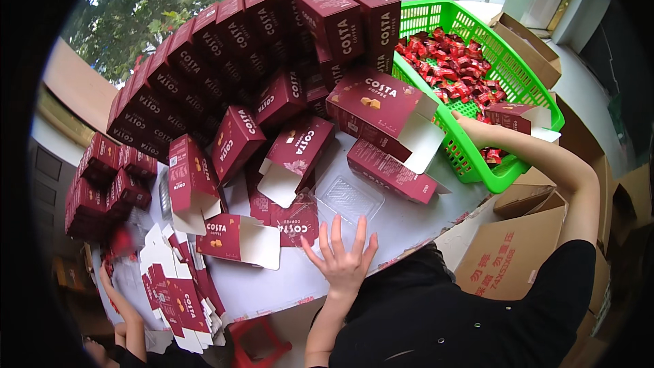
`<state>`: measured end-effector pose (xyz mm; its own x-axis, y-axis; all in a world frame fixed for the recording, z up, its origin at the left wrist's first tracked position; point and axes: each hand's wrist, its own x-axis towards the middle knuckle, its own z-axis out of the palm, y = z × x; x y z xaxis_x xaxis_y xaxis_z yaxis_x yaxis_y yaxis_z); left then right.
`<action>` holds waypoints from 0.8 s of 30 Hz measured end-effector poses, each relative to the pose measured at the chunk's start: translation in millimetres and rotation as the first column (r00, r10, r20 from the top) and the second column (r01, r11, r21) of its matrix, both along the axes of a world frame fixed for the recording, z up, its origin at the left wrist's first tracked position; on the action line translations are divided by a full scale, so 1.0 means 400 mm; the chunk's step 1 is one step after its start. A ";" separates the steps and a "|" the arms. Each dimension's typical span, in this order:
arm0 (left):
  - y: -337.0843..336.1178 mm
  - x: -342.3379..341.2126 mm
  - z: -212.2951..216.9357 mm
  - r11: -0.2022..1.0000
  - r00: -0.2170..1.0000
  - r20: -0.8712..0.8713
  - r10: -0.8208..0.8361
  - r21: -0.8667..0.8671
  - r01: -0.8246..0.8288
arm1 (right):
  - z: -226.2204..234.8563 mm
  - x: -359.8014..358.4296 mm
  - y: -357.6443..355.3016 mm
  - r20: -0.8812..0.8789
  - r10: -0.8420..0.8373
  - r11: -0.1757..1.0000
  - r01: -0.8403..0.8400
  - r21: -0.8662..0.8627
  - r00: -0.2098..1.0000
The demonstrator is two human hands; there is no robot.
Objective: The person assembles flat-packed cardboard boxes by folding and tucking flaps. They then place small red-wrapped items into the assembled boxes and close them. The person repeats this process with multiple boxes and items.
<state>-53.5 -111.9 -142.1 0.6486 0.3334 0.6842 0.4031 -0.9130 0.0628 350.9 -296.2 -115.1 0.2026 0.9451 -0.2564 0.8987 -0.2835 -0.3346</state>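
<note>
In the head view, the left hand [343,259] lies low in the middle of the frame, fingers spread wide and empty, palm down over the white tabletop [272,286], fingertips just short of a clear plastic blister tray [347,197], the thing nearest to it.

The right hand [470,126] stretches to the right of centre over the near rim of the green plastic mesh basket [507,61]. It is mostly hidden at the basket rim, so I cannot tell how its fingers stand; an open dark red carton [514,116] sits just beside it, above the small red wrapped sweets [449,71] heaped in the basket.

Open-flapped dark red cardboard boxes [381,105] lie tilted around the tray, probably kept within easy reach. A wall of closed red boxes [225,48] arcs across the upper left. Flat unfolded box blanks [180,300] pile at lower left, where another person's hand [112,286] shows. Brown cardboard cartons [507,259] stand at lower right.
</note>
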 end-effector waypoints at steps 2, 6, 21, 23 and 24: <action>0.006 0.010 0.001 0.999 0.998 -0.054 0.012 -0.039 -0.014 | 0.005 0.014 -0.009 0.029 0.027 0.997 -0.025 -0.079 0.999; 0.023 -0.013 -0.015 0.998 0.995 -0.095 0.042 -0.038 -0.046 | 0.054 -0.025 0.028 -0.168 -0.083 0.994 0.070 -0.079 0.982; 0.031 -0.072 -0.016 0.995 0.994 0.043 -0.101 0.028 0.100 | 0.162 -0.093 0.088 -0.301 -0.539 0.805 0.586 0.088 0.786; 0.033 -0.086 -0.015 0.991 0.991 0.041 -0.130 0.022 0.129 | 0.185 -0.072 0.071 -0.287 -0.549 0.777 0.606 0.169 0.785; 0.034 -0.094 -0.016 0.990 0.990 0.042 -0.137 0.027 0.136 | 0.236 -0.108 0.078 -0.335 -0.587 0.730 0.661 0.173 0.737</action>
<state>-91.2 -98.3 -148.4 0.6563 0.2274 0.7194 0.2722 -0.9606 0.0553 307.5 -265.1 -20.7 0.7374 0.6605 -0.1414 0.4272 -0.6181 -0.6600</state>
